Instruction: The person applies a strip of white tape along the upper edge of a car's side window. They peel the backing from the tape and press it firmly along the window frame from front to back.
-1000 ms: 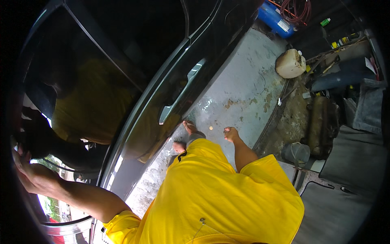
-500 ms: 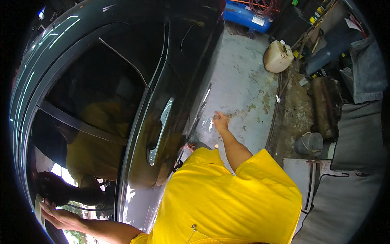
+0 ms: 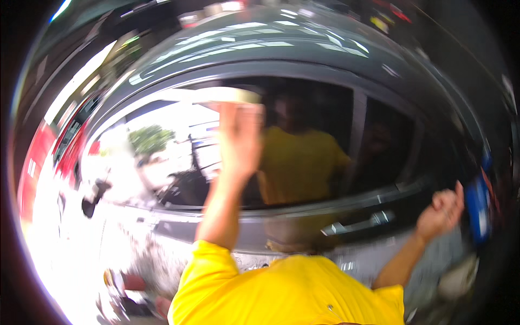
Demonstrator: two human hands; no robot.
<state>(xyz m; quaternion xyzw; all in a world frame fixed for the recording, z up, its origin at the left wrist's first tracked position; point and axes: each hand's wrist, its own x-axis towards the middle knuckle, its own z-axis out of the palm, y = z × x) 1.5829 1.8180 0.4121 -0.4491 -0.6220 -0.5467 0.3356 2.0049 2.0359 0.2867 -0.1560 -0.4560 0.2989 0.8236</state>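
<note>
In front of me is the side of a dark car (image 3: 303,78), with its side window (image 3: 309,151) reflecting a yellow shirt. My left hand (image 3: 241,138) is raised to the window's upper edge, fingers pointing up. It grips a pale, cream-coloured flat strip (image 3: 230,96); motion blur hides what kind of thing this is. Off to the right, by the rear part of the car, my right hand (image 3: 439,214) is lifted with its index finger extended and the others loosely bent. Nothing shows in it. The chrome door handle (image 3: 360,223) lies between my arms, lower down.
A blue tank (image 3: 478,208) stands beyond my right hand, with a whitish jug (image 3: 459,277) nearer. At the far left is a red vehicle (image 3: 40,162). Blurred items, one reddish-brown (image 3: 130,281), are at the lower left.
My view has turned left, toward the car's side. The left hand with the pale strip now appears near the middle, at the window's top. My right hand has come up from low over the floor.
</note>
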